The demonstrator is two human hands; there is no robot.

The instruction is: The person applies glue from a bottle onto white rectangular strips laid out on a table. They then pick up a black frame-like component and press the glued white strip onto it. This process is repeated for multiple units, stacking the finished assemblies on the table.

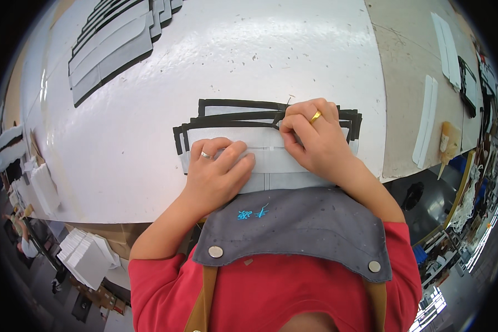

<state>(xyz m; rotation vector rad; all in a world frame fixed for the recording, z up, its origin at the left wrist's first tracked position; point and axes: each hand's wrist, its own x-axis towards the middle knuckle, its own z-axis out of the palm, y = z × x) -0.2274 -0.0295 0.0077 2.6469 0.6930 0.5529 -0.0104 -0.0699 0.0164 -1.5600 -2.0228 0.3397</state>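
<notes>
The pile [271, 137] of grey panels lies on the table [133, 138], the left hand [217, 176] resting on the pile's left part with fingers curled and slightly spread. At the pile's far side, right of its middle, the right hand [314, 131] pinches black edging [276, 119] between thumb and fingertips. Beyond the pile's left lies another stack [116, 58]; well to its right, a bottle [447, 139].
</notes>
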